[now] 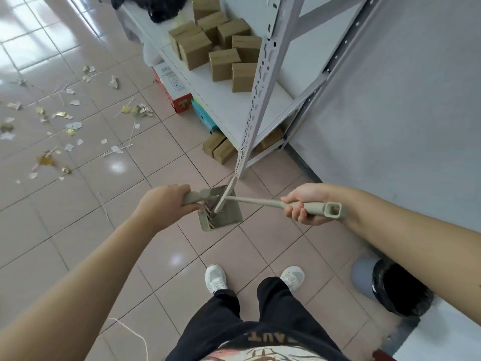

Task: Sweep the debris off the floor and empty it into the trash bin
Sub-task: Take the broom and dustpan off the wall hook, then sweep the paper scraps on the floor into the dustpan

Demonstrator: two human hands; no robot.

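Paper scraps, gold foil bits and thin sticks of debris (65, 123) lie scattered over the pink floor tiles at the left. Straight ahead of my feet a beige dustpan (223, 217) with comb teeth is low over the floor. My left hand (164, 201) is shut on a beige handle that joins the dustpan. Closed around a second, long beige handle, the broom handle (260, 201), is my right hand (302, 204); this handle's far end reaches into the pan. The broom's head is hidden. A grey-blue trash bin (361, 277) with a black liner stands at the lower right, under my right forearm.
A grey metal shelf rack (260, 100) with several cardboard boxes (223, 63) stands just beyond the dustpan, more boxes underneath. A grey wall (403, 113) runs along the right. My white shoes (216, 278) are below the pan. A loose string (135, 334) lies at the lower left.
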